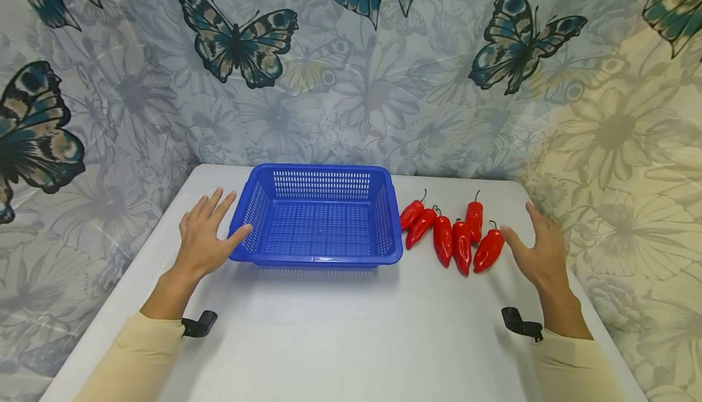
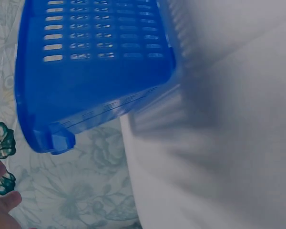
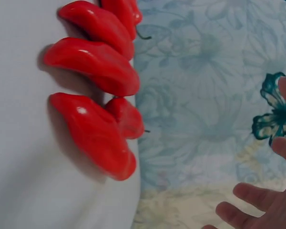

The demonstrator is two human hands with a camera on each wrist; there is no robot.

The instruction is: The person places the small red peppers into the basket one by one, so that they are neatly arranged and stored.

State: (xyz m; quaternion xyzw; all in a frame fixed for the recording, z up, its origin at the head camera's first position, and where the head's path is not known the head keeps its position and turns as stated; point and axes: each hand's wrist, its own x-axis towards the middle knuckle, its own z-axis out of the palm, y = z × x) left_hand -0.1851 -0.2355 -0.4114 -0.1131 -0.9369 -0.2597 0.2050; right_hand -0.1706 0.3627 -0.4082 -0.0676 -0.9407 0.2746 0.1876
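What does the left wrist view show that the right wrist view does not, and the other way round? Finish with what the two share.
Only the left wrist view shows the blue basket, cut off by the frame, and part of the left hand. Only the right wrist view shows several red peppers, lying close together, and part of the right hand. Both share the white table, the flower-patterned backdrop and part of a butterfly print.
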